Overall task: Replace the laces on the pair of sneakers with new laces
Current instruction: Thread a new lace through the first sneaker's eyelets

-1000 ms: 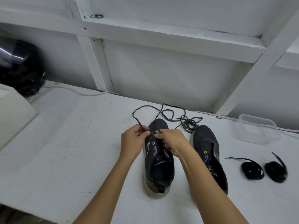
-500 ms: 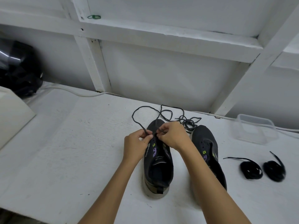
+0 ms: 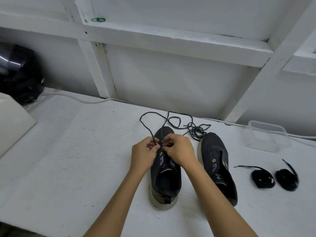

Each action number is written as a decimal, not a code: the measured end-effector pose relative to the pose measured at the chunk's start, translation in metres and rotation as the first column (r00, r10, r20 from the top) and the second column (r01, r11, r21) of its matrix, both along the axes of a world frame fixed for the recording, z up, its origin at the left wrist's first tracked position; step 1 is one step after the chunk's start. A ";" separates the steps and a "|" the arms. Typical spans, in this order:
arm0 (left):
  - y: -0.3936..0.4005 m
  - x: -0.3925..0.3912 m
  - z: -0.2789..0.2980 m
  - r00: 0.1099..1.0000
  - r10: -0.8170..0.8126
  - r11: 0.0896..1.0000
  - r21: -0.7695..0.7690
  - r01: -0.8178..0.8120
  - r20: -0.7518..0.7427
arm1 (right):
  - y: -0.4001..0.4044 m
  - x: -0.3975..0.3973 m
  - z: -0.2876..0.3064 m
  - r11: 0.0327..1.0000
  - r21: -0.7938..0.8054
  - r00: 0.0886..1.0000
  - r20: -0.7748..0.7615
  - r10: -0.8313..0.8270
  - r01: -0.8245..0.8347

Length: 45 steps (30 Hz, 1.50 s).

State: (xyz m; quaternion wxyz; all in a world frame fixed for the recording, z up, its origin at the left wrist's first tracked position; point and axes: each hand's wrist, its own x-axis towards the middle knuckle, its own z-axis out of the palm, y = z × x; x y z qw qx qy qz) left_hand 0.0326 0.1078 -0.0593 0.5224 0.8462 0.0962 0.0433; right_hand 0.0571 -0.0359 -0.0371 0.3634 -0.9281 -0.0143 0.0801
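Hands (image 3: 162, 151) pinching lace (image 3: 150, 129)

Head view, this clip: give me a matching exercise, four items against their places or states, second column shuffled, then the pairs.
Items:
1. left sneaker
2. right sneaker
3. coiled black laces
4. clear plastic container

Places or states:
A. empty, near the wall at far right
B. both hands pinching a lace at its front eyelets
C. two bundles lying right of the shoes
D. standing untouched, no lace in its eyelets

Pairs: 1-B, 2-D, 3-C, 4-A
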 end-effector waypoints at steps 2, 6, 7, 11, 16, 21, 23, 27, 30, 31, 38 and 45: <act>0.000 0.000 -0.001 1.000 -0.015 1.000 0.005 0.015 -0.015 | 0.001 -0.002 -0.001 1.000 -0.013 1.000 0.019 -0.008 0.008; 0.003 0.002 -0.001 0.998 -0.036 0.999 -0.014 0.035 -0.042 | 0.004 -0.004 0.000 0.994 -0.110 0.997 0.075 0.005 0.003; 0.004 0.002 -0.001 0.998 -0.038 0.999 -0.020 0.037 -0.048 | 0.005 -0.004 0.000 0.989 -0.147 0.995 0.097 0.015 -0.001; 0.005 0.001 -0.003 0.998 -0.026 0.999 -0.049 0.023 -0.064 | 0.006 -0.003 0.000 0.975 -0.217 0.984 0.160 0.083 -0.047; 0.006 0.003 -0.001 0.996 -0.002 0.999 -0.043 -0.001 -0.084 | 0.003 -0.002 -0.003 0.979 -0.136 0.972 0.158 0.172 -0.151; 0.005 0.001 0.007 0.991 -0.005 0.996 -0.092 -0.008 -0.136 | -0.002 0.000 -0.005 0.976 0.204 0.991 0.118 0.056 -0.079; 0.004 0.001 0.010 0.987 -0.003 0.995 -0.104 -0.013 -0.159 | -0.003 -0.001 -0.003 0.954 0.300 0.998 0.069 -0.004 -0.017; 0.002 0.001 0.019 0.988 0.022 0.999 -0.046 -0.029 -0.153 | -0.003 -0.002 0.003 0.835 0.527 0.987 -0.079 -0.137 0.158; 0.002 0.003 0.031 0.990 -0.040 0.993 0.100 0.054 -0.135 | -0.002 -0.005 0.003 0.614 0.732 0.955 -0.241 -0.172 0.296; 0.001 0.004 0.034 0.986 -0.084 0.979 0.172 0.108 -0.142 | -0.002 -0.005 0.003 0.544 0.773 0.945 -0.281 -0.169 0.327; -0.009 0.007 0.029 0.983 -0.098 0.922 0.358 0.147 -0.153 | -0.001 -0.004 0.013 0.595 0.700 0.919 -0.316 -0.236 0.394; -0.013 0.008 0.023 0.997 -0.070 0.910 0.406 0.078 -0.034 | -0.012 -0.008 0.013 0.491 0.716 0.868 -0.384 -0.317 0.496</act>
